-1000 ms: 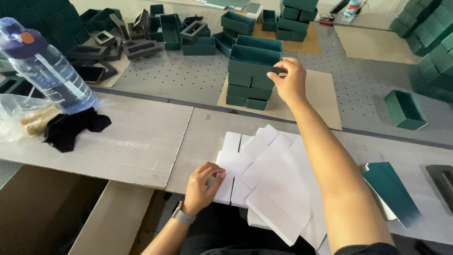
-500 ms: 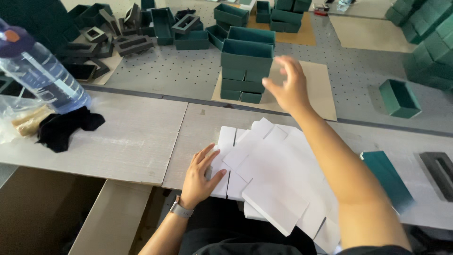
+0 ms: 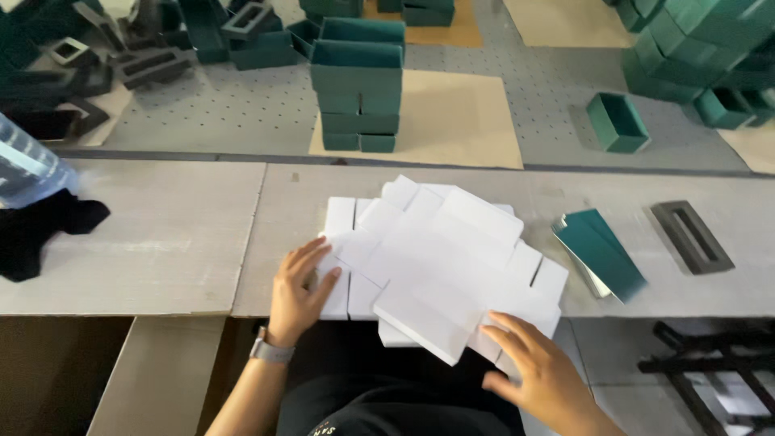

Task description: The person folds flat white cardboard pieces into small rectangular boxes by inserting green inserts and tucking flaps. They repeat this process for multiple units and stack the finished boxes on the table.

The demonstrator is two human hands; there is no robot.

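A loose pile of flat white die-cut cardboard blanks [image 3: 440, 254] lies on the grey workbench [image 3: 161, 234] in front of me. My left hand [image 3: 297, 289], with a watch on the wrist, rests flat on the pile's left edge, fingers spread. My right hand [image 3: 539, 373] touches the pile's near right corner with its fingers apart. Neither hand grips anything. Beyond the pile stands a stack of open dark green boxes [image 3: 358, 93] on a brown cardboard sheet [image 3: 460, 113].
Flat green sheets [image 3: 601, 252] and a dark grey rectangular frame [image 3: 693, 236] lie to the right. A single green box [image 3: 617, 121] and more green boxes [image 3: 702, 48] sit far right. Dark frames [image 3: 137, 56] lie far left. A plastic bottle [image 3: 24, 165] and black cloth [image 3: 40, 230] are at left.
My right hand has come back from the green box stack to the near right corner of the white pile. My left hand has flattened onto the pile's left edge. The view has tilted down.
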